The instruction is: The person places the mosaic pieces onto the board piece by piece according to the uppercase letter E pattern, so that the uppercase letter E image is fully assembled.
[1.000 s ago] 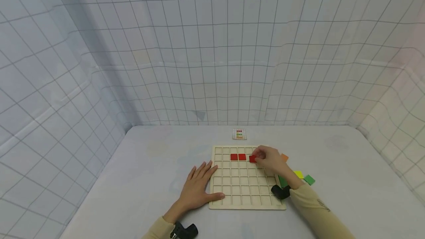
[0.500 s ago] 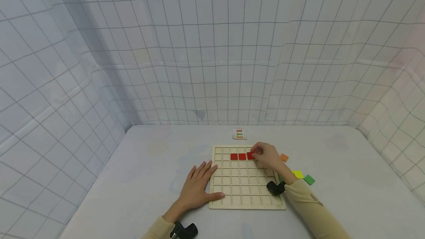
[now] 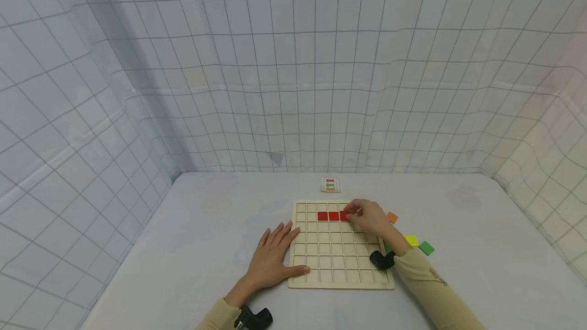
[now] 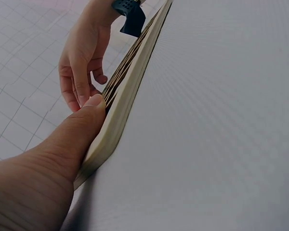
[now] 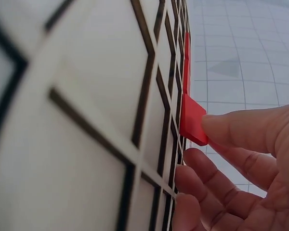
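A pale wooden grid board [image 3: 323, 251] lies on the table. Two red square tiles sit side by side in its second row, the left tile [image 3: 323, 216] and the middle tile [image 3: 334, 216]. Beside them my right hand [image 3: 370, 218] pinches a third red tile [image 5: 193, 120] between thumb and finger. In the right wrist view that tile is tilted, one edge at the board and the other raised. My left hand [image 3: 269, 258] rests with straight, spread fingers on the board's left edge, its thumb [image 4: 82, 125] over the rim in the left wrist view.
Right of the board lie an orange tile [image 3: 392, 217], a yellow tile [image 3: 411, 241] and a green tile [image 3: 426, 248]; more green shows under the right forearm. Behind the board is a small card [image 3: 330, 185] printed with a coloured grid. White gridded cloth [image 3: 321, 90] hangs around the table.
My right hand has moved left and slightly back with the red tile, closing the gap to the two seated red tiles. The left hand has stayed on the board's edge.
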Demonstrator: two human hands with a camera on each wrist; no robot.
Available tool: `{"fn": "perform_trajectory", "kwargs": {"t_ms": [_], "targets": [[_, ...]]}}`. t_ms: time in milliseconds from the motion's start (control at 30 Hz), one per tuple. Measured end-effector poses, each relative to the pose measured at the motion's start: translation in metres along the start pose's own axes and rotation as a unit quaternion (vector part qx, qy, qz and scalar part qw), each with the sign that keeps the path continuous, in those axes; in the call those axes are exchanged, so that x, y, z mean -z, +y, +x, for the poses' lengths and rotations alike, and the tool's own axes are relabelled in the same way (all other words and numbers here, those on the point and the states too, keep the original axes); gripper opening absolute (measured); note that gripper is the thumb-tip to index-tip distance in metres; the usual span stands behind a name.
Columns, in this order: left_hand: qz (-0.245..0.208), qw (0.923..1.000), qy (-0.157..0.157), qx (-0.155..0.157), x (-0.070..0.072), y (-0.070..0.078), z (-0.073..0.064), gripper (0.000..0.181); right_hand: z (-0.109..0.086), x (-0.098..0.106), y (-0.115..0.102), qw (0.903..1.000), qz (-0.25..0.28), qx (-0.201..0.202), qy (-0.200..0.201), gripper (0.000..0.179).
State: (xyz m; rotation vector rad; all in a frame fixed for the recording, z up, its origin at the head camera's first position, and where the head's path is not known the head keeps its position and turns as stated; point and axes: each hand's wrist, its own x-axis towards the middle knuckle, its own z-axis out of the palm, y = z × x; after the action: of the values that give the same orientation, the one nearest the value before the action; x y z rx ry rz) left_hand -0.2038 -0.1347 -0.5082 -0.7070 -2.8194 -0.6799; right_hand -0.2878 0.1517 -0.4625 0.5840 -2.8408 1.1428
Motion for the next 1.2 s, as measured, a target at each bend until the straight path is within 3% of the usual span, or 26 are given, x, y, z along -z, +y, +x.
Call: {"fn": "perform_trajectory", "kwargs": {"t_ms": [367, 1067, 1200], "targets": [[0.002, 0.9999, -0.008, 0.007, -0.0011, -0.0007, -0.0004, 0.095, -0.0010, 0.0005, 0.0057, 0.9994, -0.005, 0.030, -0.015, 0.012], [0.009, 0.9999, -0.001, -0.005, 0.0008, 0.0009, -0.0008, 0.092, -0.0012, 0.0015, 0.0026, 0.9991, -0.024, 0.019, -0.028, 0.017], [0.005, 1.0000, -0.005, 0.000, 0.0009, 0.0008, -0.0007, 0.092, -0.0043, 0.0049, 0.0042, 0.9983, -0.010, 0.038, -0.043, 0.022]]}}
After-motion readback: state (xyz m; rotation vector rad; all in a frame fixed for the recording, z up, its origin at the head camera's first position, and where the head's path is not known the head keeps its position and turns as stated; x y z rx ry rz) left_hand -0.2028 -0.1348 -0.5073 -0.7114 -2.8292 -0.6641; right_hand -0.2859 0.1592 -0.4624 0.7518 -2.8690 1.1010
